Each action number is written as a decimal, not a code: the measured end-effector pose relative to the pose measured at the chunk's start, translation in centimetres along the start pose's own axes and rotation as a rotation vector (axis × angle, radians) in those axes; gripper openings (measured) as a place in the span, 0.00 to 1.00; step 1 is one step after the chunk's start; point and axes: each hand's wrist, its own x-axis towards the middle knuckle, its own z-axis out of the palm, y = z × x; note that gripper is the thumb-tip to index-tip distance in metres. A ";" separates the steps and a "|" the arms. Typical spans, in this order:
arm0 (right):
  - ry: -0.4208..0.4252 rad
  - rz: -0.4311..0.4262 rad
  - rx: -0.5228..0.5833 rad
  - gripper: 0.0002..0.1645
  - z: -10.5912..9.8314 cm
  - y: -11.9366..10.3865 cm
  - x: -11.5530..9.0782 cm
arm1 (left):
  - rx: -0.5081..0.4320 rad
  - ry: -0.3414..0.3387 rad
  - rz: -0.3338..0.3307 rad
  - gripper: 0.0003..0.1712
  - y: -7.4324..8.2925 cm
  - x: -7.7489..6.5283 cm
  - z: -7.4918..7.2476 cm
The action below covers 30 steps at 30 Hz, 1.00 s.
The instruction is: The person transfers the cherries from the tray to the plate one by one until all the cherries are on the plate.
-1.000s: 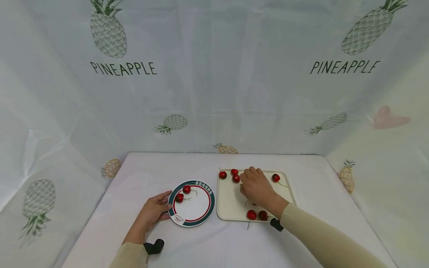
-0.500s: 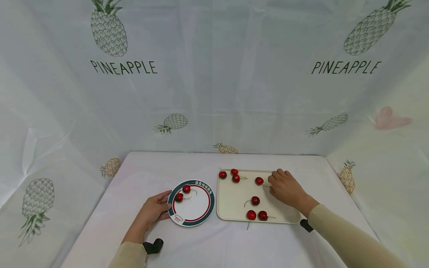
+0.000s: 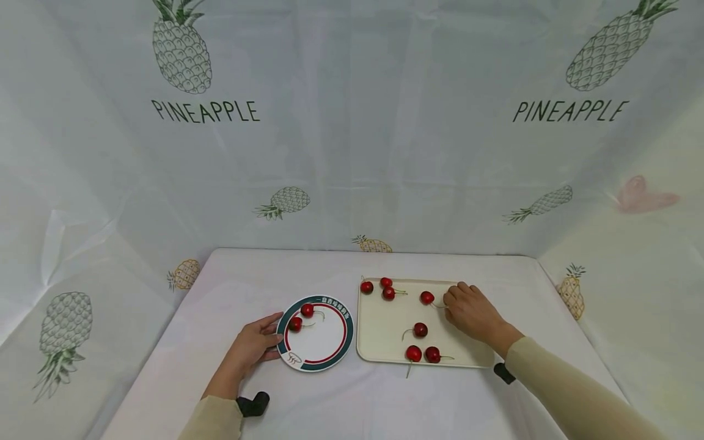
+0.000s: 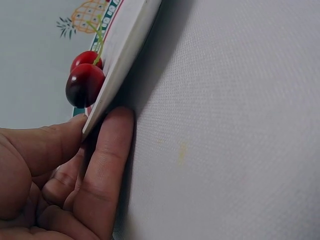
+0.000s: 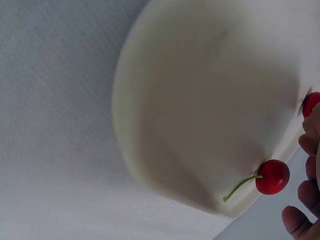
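On the left, a round plate [image 3: 330,339] with a dark green and red border carries two cherries [image 3: 295,324]. My left hand [image 3: 252,348] grips its left rim, thumb above and fingers below; the left wrist view shows that edge tilted off the cloth. To the right lies a cream tray [image 3: 379,330] with several stemmed red cherries. Over the tray's right side my right hand [image 3: 475,315] has curled fingers, the thumb and forefinger tips together at the stem of a cherry [image 3: 426,298]. Another cherry [image 5: 272,177] lies below its fingers near the tray's corner, hidden in the head view.
The table [image 3: 264,275] has a white cloth, with pineapple-printed fabric [image 3: 352,122] rising behind and at the sides. A cherry [image 3: 414,353] sits at the tray's near edge, its stem hanging over. Other cherries [image 3: 388,293] lie at the far left of the tray.
My right hand has moved right across the tray, uncovering cherries in its middle and covering the one at the far right, then dipped slightly. My left hand and the plate stay put.
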 end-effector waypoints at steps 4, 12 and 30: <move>0.017 -0.004 0.020 0.11 0.1 -0.1 -0.1 | 0.001 0.001 -0.002 0.35 0.0 0.1 0.1; 0.026 -0.009 0.024 0.11 0.0 -0.3 -0.1 | 0.005 0.000 0.008 0.34 0.0 0.2 0.1; 0.153 -0.014 0.006 0.14 -0.5 -1.5 1.3 | -0.029 -0.009 0.018 0.34 -0.4 0.1 0.0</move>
